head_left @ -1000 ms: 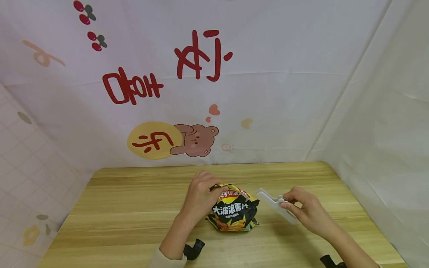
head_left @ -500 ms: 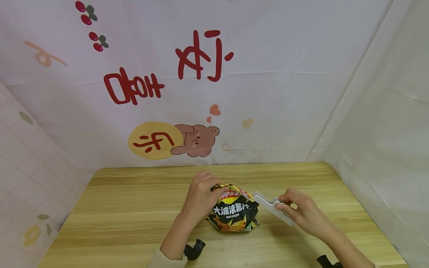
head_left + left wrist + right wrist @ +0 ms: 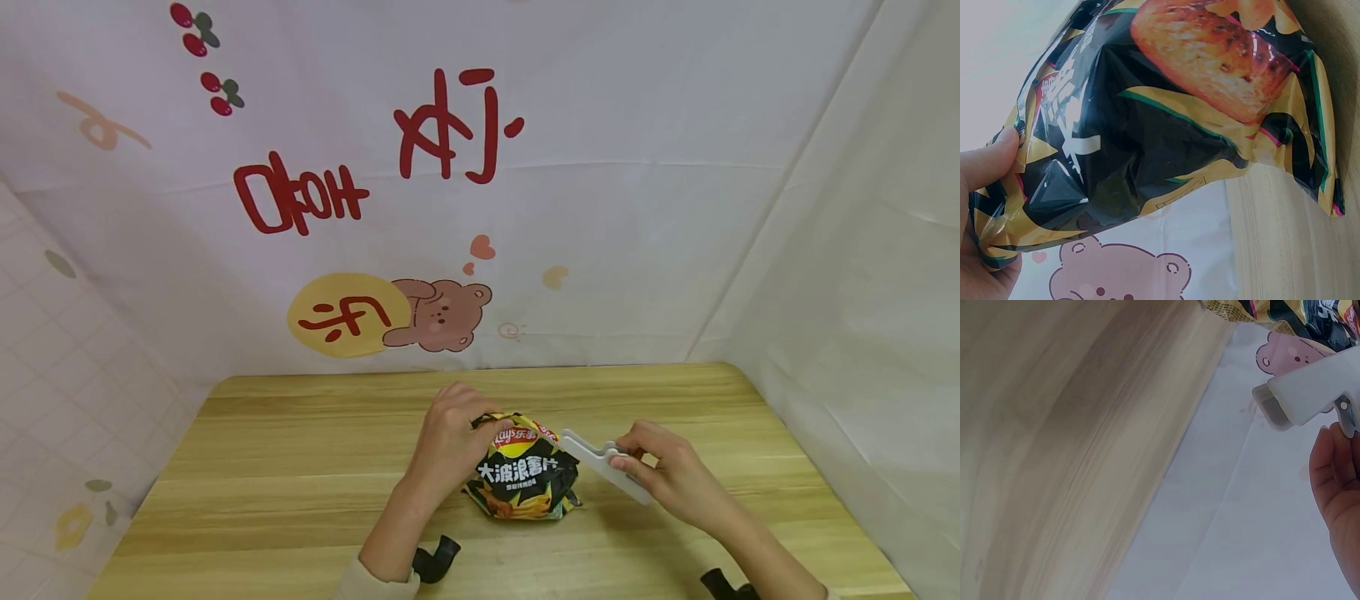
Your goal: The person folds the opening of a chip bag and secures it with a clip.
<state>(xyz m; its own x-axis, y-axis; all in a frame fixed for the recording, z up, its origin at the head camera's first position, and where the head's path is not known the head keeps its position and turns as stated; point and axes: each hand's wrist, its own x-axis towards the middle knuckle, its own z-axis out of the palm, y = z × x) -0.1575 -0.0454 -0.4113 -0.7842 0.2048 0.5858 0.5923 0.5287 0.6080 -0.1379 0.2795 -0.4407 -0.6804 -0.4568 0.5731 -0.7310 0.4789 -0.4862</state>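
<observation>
A black and yellow bag of potato chips [image 3: 525, 479] stands on the table with its top edge folded over. My left hand [image 3: 448, 437] pinches that top edge at its left end. In the left wrist view, the thumb [image 3: 994, 157] presses on the front of the crumpled bag [image 3: 1166, 137]. My right hand [image 3: 671, 471] pinches the metal levers of a long white bag clip [image 3: 603, 467]. The clip's far end meets or overlaps the bag's upper right edge; whether its jaws enclose the fold cannot be told. In the right wrist view, the clip [image 3: 1316, 387] shows its jaws slightly parted.
Beneath everything lies a wooden table [image 3: 315, 458]. A printed white cloth [image 3: 615, 250] hangs behind its far edge, with more cloth at both sides. Black curved mounts [image 3: 435, 560] sit beneath both wrists.
My right hand has moved left with the bag clip, bringing its tip from beside the bag to the bag's upper right edge. The left hand keeps its hold on the bag.
</observation>
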